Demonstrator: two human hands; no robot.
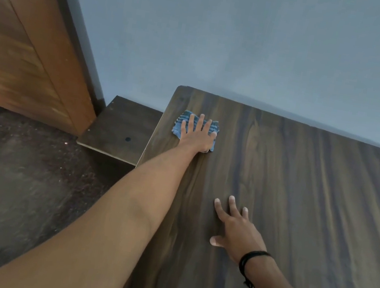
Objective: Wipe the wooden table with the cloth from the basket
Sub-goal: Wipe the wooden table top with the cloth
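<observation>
A: Cloth (179,123) location?
B: Seen at eleven o'clock on the bench (313,188), near the far corner, pressed under the left grip (196,136), fingers spread.
A: And the right grip (235,228)?
B: Released, laid flat on the bench at five o'clock from the cloth.

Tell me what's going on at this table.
A person is wiping the wooden table. Their left hand presses a blue cloth flat near the table's far left corner. The right hand rests flat on the bare wood closer in, holding nothing.
</observation>
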